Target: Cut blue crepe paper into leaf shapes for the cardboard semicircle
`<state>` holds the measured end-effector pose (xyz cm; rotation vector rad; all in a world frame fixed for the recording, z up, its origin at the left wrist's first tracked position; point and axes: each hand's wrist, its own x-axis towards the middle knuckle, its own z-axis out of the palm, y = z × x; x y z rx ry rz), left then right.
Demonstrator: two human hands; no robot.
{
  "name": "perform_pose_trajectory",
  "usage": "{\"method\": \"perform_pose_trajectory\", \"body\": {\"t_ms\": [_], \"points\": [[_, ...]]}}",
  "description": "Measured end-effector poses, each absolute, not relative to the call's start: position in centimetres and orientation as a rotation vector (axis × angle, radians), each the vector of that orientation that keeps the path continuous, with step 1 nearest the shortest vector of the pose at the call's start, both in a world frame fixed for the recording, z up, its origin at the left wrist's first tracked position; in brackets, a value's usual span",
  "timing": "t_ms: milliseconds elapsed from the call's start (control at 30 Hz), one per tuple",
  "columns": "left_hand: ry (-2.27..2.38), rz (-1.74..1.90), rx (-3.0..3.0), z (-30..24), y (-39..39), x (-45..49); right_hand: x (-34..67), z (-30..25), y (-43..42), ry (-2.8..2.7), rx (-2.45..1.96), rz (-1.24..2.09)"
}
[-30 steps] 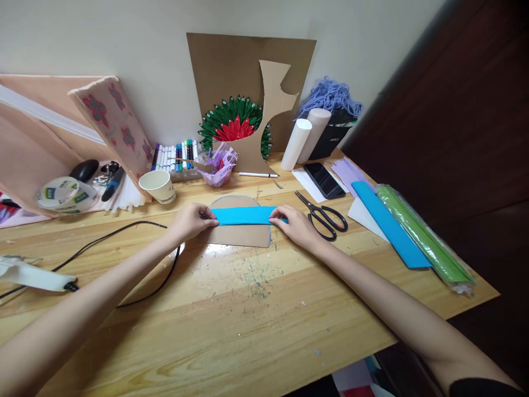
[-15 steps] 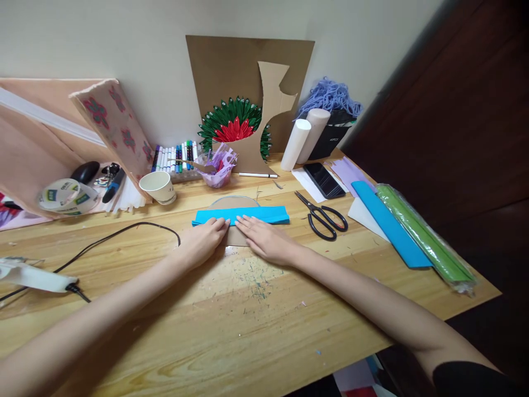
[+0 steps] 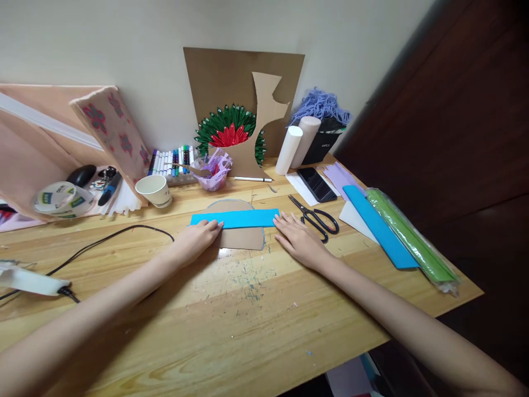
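Two open hands pressing the ends of a blue paper strip at the centre of the frame

The left hand (image 3: 197, 241) lies palm down with its fingers stretched out and close together, the fingertips (image 3: 215, 225) resting on the left end of the blue paper strip (image 3: 237, 218). The right hand (image 3: 298, 240) is also spread flat, its fingers slightly fanned, touching the strip's right end and gripping nothing. The strip lies level across a rounded cardboard piece (image 3: 243, 238) on the wooden table (image 3: 248, 320), just above centre. Black scissors (image 3: 317, 218) lie just right of the right hand, with a dark phone (image 3: 316, 184) beyond them. A paper cup (image 3: 155, 191) stands up and left of the left hand, and a black cable (image 3: 103, 241) curves along the left forearm
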<state>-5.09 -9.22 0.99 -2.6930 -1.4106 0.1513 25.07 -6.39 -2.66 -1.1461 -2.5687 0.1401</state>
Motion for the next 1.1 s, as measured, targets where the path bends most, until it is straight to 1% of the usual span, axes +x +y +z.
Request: {"method": "perform_pose_trajectory", "body": {"t_ms": [200, 367, 400, 467, 567, 633, 700, 733, 800, 900, 1033, 1100], "points": [[-1.279, 0.194, -2.73, 1.5, -7.7, -4.4, 22.6, -2.3, -5.0, -2.533, -0.995, -0.109], [-1.349, 0.13, -2.691, 2.4, -7.0, -4.5, 21.8, -1.3, -4.7, -2.589, -0.992, -0.145], [-1.39, 0.094, -2.687, 2.9, -7.1, -4.6, 21.8, -0.8, -4.8, -2.557, -1.011, -0.1], [-1.517, -0.045, -2.735, 4.2, -7.5, -5.0, 22.0, 0.6, -4.9, -2.452, -1.054, 0.093], [-1.757, -0.335, -2.994, 5.7, -8.1, -6.0, 22.6, 2.3, -4.7, -2.289, -1.061, 0.569], [-1.88, -0.441, -3.152, 5.8, -8.2, -6.8, 22.9, 2.7, -4.2, -2.251, -1.052, 0.851], [-1.962, -0.475, -3.191, 5.1, -8.0, -7.4, 22.9, 2.2, -3.6, -2.259, -1.071, 1.001], [-1.977, -0.465, -3.171, 4.6, -8.0, -7.5, 22.8, 1.6, -3.3, -2.27, -1.09, 1.013], [-1.936, -0.402, -3.1, 3.7, -7.9, -7.7, 22.7, 0.3, -2.8, -2.297, -1.111, 0.94], [-1.743, -0.253, -2.932, 2.8, -8.3, -7.6, 22.6, -1.3, -2.6, -2.343, -1.052, 0.733], [-1.527, 0.092, -2.719, 2.1, -9.7, -7.5, 23.1, -2.1, -3.3, -2.476, -0.892, 0.329], [-1.441, 0.198, -2.676, 1.6, -10.6, -7.5, 23.3, -2.3, -3.9, -2.575, -0.826, 0.096]]}}
